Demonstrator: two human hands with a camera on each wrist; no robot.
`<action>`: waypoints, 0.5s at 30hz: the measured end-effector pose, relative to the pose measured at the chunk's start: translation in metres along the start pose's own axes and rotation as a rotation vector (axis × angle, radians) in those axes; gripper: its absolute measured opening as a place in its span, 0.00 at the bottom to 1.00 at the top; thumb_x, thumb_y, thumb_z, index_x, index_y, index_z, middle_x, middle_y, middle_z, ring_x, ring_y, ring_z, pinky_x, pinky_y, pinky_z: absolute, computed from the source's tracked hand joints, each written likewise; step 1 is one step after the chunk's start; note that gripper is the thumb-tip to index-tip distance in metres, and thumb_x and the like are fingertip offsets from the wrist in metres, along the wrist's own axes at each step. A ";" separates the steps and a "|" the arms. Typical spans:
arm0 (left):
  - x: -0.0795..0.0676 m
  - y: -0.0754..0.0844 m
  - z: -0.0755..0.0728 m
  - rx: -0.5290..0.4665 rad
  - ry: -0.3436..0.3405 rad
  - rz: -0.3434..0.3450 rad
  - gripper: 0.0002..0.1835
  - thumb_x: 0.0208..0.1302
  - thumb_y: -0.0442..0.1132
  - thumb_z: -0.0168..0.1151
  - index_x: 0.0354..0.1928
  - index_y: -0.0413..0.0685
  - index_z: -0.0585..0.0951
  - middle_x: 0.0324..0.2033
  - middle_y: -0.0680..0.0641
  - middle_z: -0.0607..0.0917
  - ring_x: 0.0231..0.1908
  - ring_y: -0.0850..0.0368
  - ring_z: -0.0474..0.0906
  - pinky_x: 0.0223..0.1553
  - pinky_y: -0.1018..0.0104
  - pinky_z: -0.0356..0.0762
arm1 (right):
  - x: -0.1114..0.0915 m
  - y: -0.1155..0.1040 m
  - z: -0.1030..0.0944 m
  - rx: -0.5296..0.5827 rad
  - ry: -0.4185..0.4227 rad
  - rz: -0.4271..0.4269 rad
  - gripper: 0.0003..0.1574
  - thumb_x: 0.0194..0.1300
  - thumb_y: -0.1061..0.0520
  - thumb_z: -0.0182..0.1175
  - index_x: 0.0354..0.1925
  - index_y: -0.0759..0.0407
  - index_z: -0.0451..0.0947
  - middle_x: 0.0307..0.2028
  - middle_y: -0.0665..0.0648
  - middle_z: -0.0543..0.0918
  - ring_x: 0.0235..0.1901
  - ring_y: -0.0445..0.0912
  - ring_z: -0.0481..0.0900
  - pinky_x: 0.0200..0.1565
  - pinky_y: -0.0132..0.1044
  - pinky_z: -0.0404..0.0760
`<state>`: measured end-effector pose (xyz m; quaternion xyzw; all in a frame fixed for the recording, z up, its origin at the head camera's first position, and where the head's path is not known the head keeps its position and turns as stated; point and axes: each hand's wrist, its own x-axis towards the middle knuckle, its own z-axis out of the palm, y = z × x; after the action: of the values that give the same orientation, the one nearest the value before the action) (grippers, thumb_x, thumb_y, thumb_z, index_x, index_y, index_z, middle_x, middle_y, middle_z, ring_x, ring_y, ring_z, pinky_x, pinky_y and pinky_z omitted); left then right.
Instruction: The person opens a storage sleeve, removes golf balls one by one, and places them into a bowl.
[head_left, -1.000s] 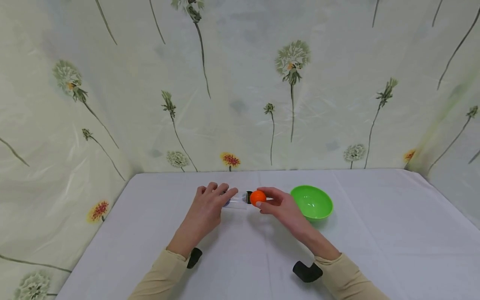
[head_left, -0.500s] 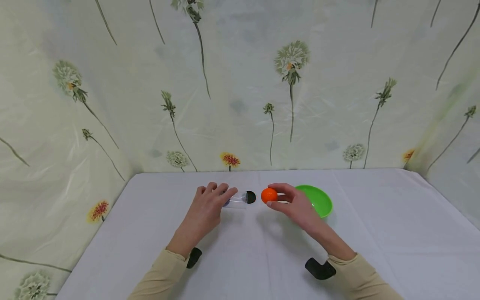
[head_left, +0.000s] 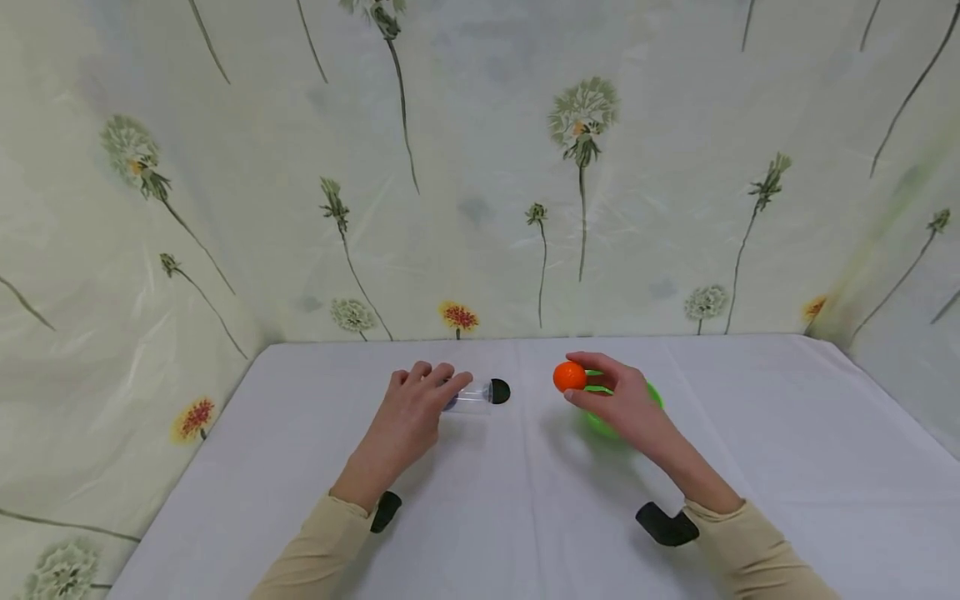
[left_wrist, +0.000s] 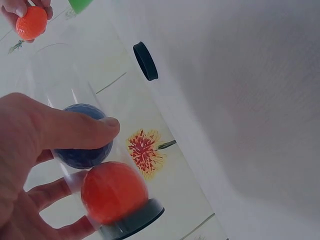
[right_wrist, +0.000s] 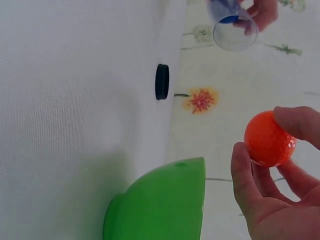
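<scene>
Where white tablecloth (head_left: 480, 517) ends beyond hands (head_left: 408, 412) (head_left: 628, 407), flowered sheeting (head_left: 468, 258) rises.

Before me, the worktop (head_left: 480, 517), covered in white cloth (head_left: 810, 467), carries an upright green bowl (right_wrist: 160, 205) and, apart from it, a black cap (right_wrist: 162, 82).

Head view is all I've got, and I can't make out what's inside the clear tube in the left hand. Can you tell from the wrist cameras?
Observer: Yes, the left wrist view shows two balls in the clear tube: a blue ball and a reddish-orange ball.
Operator: Thanks. From here a dark cap sits right by the tube's end. Is it actually on there?
Observer: No, the right wrist view shows the cap apart from the tube, which is open at that end.
</scene>
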<state>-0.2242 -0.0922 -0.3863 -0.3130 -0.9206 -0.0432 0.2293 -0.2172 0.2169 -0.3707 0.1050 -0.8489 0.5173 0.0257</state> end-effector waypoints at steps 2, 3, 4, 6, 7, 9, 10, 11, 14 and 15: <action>0.001 0.000 -0.001 -0.001 -0.005 -0.006 0.30 0.57 0.24 0.66 0.60 0.57 0.75 0.50 0.51 0.77 0.48 0.49 0.71 0.45 0.50 0.71 | 0.000 0.001 -0.004 -0.001 -0.003 -0.005 0.31 0.64 0.54 0.67 0.64 0.53 0.73 0.56 0.59 0.79 0.51 0.55 0.80 0.44 0.36 0.80; 0.001 0.000 -0.001 -0.003 -0.007 -0.010 0.30 0.57 0.25 0.66 0.60 0.57 0.75 0.51 0.51 0.77 0.48 0.50 0.71 0.45 0.50 0.71 | 0.000 0.001 -0.006 -0.004 -0.002 -0.003 0.31 0.64 0.54 0.67 0.64 0.53 0.73 0.55 0.59 0.79 0.51 0.55 0.80 0.44 0.36 0.80; 0.001 -0.001 -0.001 -0.005 -0.009 -0.013 0.29 0.58 0.25 0.66 0.60 0.57 0.75 0.51 0.52 0.77 0.49 0.50 0.71 0.45 0.51 0.71 | 0.000 0.002 -0.008 -0.009 -0.001 -0.003 0.31 0.64 0.54 0.67 0.64 0.54 0.73 0.55 0.60 0.79 0.51 0.55 0.79 0.45 0.37 0.80; 0.001 -0.001 -0.001 -0.013 -0.010 -0.017 0.29 0.58 0.26 0.66 0.60 0.58 0.75 0.51 0.52 0.77 0.49 0.50 0.71 0.45 0.51 0.71 | 0.000 0.004 -0.012 -0.018 0.001 0.000 0.30 0.64 0.54 0.66 0.64 0.54 0.73 0.55 0.60 0.79 0.52 0.56 0.79 0.45 0.37 0.79; 0.001 -0.002 -0.001 -0.017 -0.010 -0.019 0.29 0.58 0.26 0.67 0.60 0.58 0.75 0.51 0.52 0.77 0.49 0.50 0.71 0.45 0.51 0.71 | 0.000 0.005 -0.015 -0.023 0.001 0.003 0.30 0.65 0.54 0.66 0.64 0.54 0.73 0.55 0.60 0.78 0.52 0.56 0.78 0.45 0.38 0.79; 0.001 -0.002 -0.002 -0.024 -0.007 -0.020 0.29 0.58 0.26 0.67 0.60 0.58 0.75 0.51 0.52 0.77 0.49 0.51 0.71 0.45 0.51 0.71 | -0.001 0.006 -0.019 -0.030 0.002 0.008 0.30 0.65 0.52 0.66 0.63 0.54 0.73 0.56 0.60 0.78 0.53 0.56 0.78 0.46 0.38 0.79; 0.000 -0.002 -0.002 -0.028 -0.006 -0.021 0.29 0.58 0.26 0.67 0.60 0.58 0.75 0.51 0.52 0.77 0.49 0.51 0.71 0.45 0.51 0.71 | -0.001 0.007 -0.022 -0.038 0.003 0.008 0.30 0.65 0.51 0.66 0.63 0.54 0.72 0.57 0.60 0.77 0.53 0.56 0.78 0.46 0.38 0.79; 0.000 -0.002 -0.003 -0.031 -0.005 -0.021 0.29 0.58 0.26 0.67 0.60 0.57 0.76 0.51 0.52 0.78 0.49 0.51 0.72 0.45 0.51 0.71 | -0.001 0.009 -0.024 -0.043 0.003 0.008 0.30 0.65 0.51 0.66 0.64 0.54 0.72 0.58 0.60 0.76 0.53 0.56 0.78 0.46 0.38 0.79; -0.001 -0.003 -0.003 -0.031 -0.005 -0.022 0.29 0.58 0.26 0.67 0.61 0.57 0.76 0.51 0.52 0.78 0.49 0.51 0.72 0.45 0.51 0.71 | -0.002 0.014 -0.031 -0.064 0.002 0.014 0.31 0.65 0.48 0.66 0.64 0.54 0.72 0.59 0.58 0.76 0.54 0.55 0.78 0.46 0.37 0.80; -0.002 -0.003 -0.003 -0.029 -0.007 -0.021 0.30 0.58 0.26 0.67 0.61 0.57 0.76 0.51 0.52 0.78 0.50 0.51 0.72 0.46 0.51 0.71 | -0.002 0.016 -0.033 -0.074 0.002 0.017 0.32 0.65 0.47 0.66 0.63 0.54 0.72 0.59 0.58 0.76 0.54 0.55 0.78 0.46 0.37 0.80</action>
<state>-0.2235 -0.0963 -0.3839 -0.3067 -0.9240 -0.0578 0.2210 -0.2208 0.2532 -0.3694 0.0962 -0.8684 0.4858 0.0258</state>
